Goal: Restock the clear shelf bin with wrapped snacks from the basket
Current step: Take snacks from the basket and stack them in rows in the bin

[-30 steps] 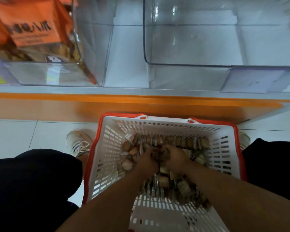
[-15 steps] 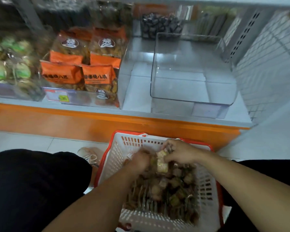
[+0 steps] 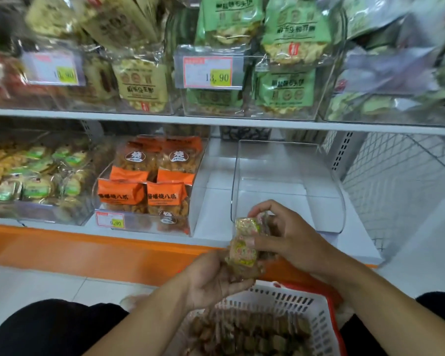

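Hands hold one stack of wrapped snacks [image 3: 244,246]: left hand [image 3: 213,281] cupped beneath, right hand [image 3: 285,237] clamped on top. Stack stands roughly upright above the basket [image 3: 306,312]. Clear shelf bin [image 3: 288,186] lies directly ahead, nearer the right hand.

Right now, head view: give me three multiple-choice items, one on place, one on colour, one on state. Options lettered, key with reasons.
1. Where is the stack of wrapped snacks?
A. inside the clear bin
B. held between both hands above the basket
C. on the floor

2. What colour are the packets in the bin left of the clear bin?
A. orange
B. blue
C. black

3. The clear bin is:
A. full
B. half full
C. empty

Key: B, the left hand and right hand grip the stack over the basket; A, the packets are orange; C, nothing shows inside the clear bin.
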